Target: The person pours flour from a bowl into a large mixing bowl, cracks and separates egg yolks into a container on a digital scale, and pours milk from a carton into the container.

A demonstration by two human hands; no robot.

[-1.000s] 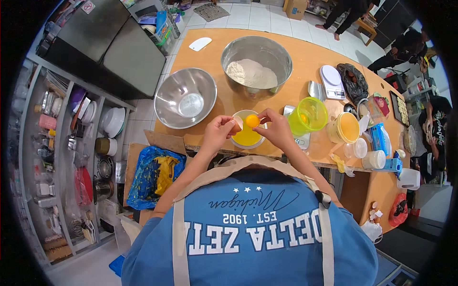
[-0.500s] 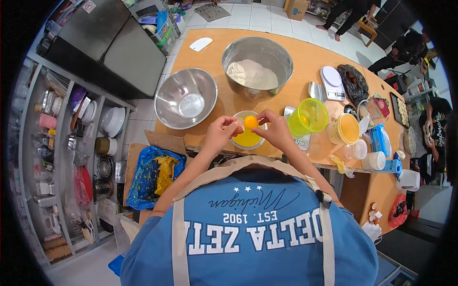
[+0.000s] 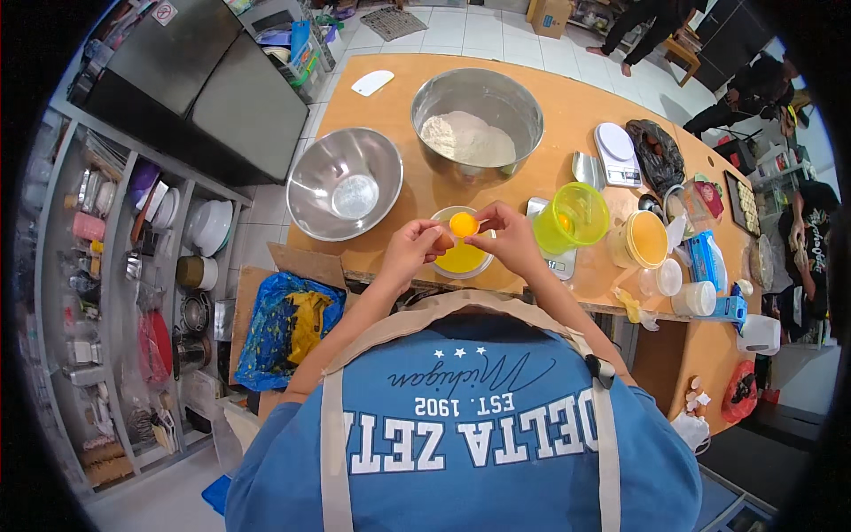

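The left hand (image 3: 417, 248) and right hand (image 3: 505, 235) above a white bowl (image 3: 462, 276), here the landmark: directly over it, the left fingers pinch an eggshell half (image 3: 444, 239), closed but for the shell's thickness; the right thumb and fingers, closed likewise, appear to grip a second shell half (image 3: 463, 236), mostly hidden, that cradles the egg yolk (image 3: 464, 222); whether the halves touch cannot be told; the bowl contains yellow liquid (image 3: 461, 258), probably egg white; judged from this arrangement, cracking is done and much white has drained, whereas the yolk has not yet left its shell; just right of the bowl, a translucent yellow-green container (image 3: 548, 232) on a digital scale (image 3: 561, 264) holds an orange-yellow mass, seemingly separated yolk; beyond the bowl to its left stands a steel bowl (image 3: 310, 182); straight beyond it, a steel mixing bowl (image 3: 456, 167) holds flour-like powder (image 3: 474, 139), seemingly uncombined with egg; farther beyond, leftward, lies a white scraper (image 3: 372, 82); farthest right of the bowl lie broken eggshells (image 3: 698, 395).
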